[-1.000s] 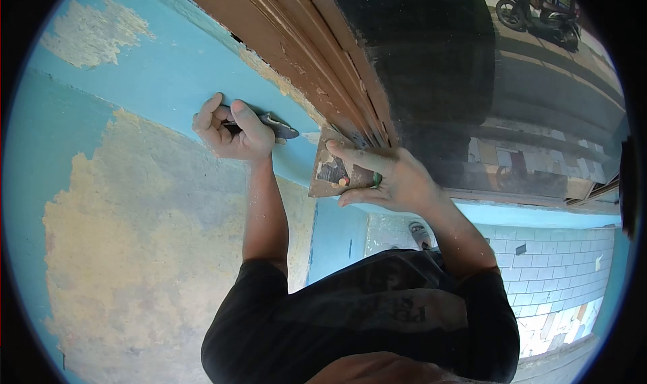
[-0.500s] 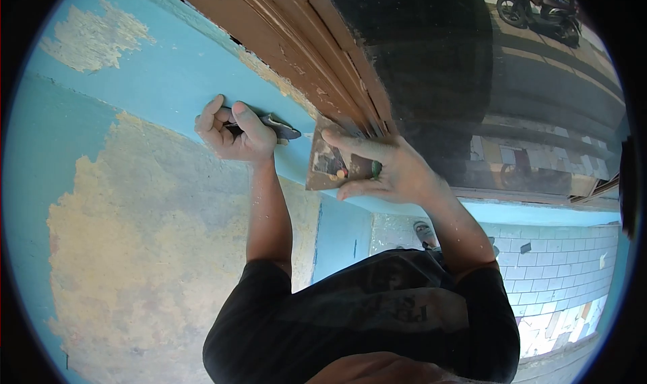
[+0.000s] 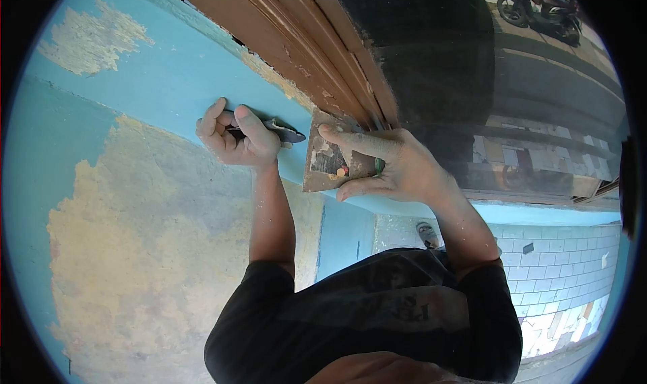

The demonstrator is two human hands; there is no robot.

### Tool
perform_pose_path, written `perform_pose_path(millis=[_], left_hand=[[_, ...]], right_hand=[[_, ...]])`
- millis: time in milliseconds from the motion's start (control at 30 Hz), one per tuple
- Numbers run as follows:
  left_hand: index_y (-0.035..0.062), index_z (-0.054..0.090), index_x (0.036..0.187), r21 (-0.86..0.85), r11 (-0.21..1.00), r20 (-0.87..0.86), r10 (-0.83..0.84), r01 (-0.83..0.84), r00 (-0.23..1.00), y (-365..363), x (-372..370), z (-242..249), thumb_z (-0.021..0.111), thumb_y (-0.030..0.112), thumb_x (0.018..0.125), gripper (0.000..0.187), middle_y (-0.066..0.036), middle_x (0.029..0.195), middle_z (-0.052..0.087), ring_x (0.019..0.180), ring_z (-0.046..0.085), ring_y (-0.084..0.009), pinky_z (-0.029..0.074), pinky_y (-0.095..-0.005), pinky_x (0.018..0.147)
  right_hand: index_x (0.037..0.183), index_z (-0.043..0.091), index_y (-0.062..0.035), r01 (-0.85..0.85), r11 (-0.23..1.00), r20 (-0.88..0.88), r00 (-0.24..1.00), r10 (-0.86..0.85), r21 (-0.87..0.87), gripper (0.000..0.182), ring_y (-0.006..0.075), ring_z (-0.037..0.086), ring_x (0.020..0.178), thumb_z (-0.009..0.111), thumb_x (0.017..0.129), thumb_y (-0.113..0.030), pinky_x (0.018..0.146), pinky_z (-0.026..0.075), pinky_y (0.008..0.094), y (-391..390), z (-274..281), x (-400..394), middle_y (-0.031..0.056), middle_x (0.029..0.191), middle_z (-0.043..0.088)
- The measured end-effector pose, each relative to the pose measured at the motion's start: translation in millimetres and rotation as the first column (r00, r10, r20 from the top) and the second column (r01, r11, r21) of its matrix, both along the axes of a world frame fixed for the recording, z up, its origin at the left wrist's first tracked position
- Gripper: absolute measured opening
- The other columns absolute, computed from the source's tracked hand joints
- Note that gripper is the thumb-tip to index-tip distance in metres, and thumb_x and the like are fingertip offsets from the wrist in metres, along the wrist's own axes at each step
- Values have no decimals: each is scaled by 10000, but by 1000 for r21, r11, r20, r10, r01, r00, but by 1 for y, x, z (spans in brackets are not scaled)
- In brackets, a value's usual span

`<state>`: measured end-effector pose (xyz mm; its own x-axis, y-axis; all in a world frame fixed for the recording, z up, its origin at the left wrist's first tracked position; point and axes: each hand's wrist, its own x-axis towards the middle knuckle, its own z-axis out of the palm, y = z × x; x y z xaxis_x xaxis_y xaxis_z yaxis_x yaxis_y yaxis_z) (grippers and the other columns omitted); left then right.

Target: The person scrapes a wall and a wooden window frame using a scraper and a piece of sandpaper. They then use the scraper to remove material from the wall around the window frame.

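Moved nearer left hand (image 3: 248, 145): scuffed, dark-patched brown flat plate (image 3: 329, 162), gripped by right hand (image 3: 408, 167); just beside, dark narrow pointed piece (image 3: 288, 134), held by left hand.

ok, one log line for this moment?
left hand: holding dark piece, by blue wall | right hand: holding brown plate, at brown frame

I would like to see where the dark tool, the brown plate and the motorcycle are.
Dark tool (image 3: 290, 135): head view, pointed end.
Brown plate (image 3: 326, 163): head view, worn face.
Motorcycle (image 3: 548, 17): head view, middle of body.
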<state>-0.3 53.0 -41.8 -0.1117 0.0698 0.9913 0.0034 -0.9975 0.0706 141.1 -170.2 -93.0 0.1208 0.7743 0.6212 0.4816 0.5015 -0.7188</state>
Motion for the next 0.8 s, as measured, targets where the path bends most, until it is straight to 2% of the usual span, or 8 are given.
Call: perform_pose_path(millis=[67,133,167,233,433,567,633,800], left_hand=[[17,621,1156,15,1000,5,1,-1,1000,2,-1,1,680,277,1000,309,32,767,432,752,401,-96,340,-272,707],[14,617,1162,24,1000,-1,-18,18,1000,2,2,1,679,286,1004,320,37,750,429,758,403,-101,339,-272,713],[14,617,1162,20,1000,-8,-14,15,1000,-1,2,0,679,286,1004,320,37,750,429,758,403,-101,339,-272,713],[12,619,1159,-33,999,23,-1,1,1000,-5,3,1,678,303,1008,334,38,743,430,771,406,-110,340,-272,720],[12,630,1143,0,1000,19,-15,15,1000,0,4,1,673,309,1009,329,39,726,429,762,402,-116,343,-275,717],[15,633,1136,-38,999,38,-7,8,999,-4,3,2,677,316,1005,331,44,705,425,762,400,-117,342,-283,712],[17,634,1133,27,1000,13,-6,6,1000,-3,4,5,678,323,1004,335,49,692,426,769,401,-118,338,-291,713],[21,637,1131,-15,1000,18,14,-14,1000,-8,5,3,679,325,1002,333,58,654,423,769,396,-119,337,-294,743]], right_hand=[[1475,593,-168,-10,1000,-9,1000,11,23,885,353,738,1054,931,693,-405,971,550,408,0,0,-3,174,1205,739],[1464,604,-160,76,987,85,992,-89,140,870,347,737,1069,934,693,-389,980,551,405,1,1,-2,179,1226,734],[1464,604,-160,74,988,79,993,-85,135,870,347,737,1069,934,693,-389,980,551,405,0,3,-1,179,1226,734],[1439,628,-149,2,998,10,1000,-1,-56,837,325,740,1082,935,695,-376,994,549,399,-1,11,2,193,1235,729],[1431,631,-118,41,997,36,998,-43,64,839,294,755,1049,939,693,-373,1001,547,386,0,7,-3,193,1219,736],[1440,621,-109,-62,997,-70,996,58,-53,848,292,746,1078,943,695,-353,1014,539,380,2,14,-1,191,1243,729],[1449,613,-111,-46,995,-26,998,48,93,863,283,749,1057,945,691,-353,1005,544,375,4,2,-2,184,1240,729],[1467,594,-111,-14,997,-15,1000,15,80,881,279,743,1077,943,695,-352,1009,539,369,7,11,0,182,1263,722]])
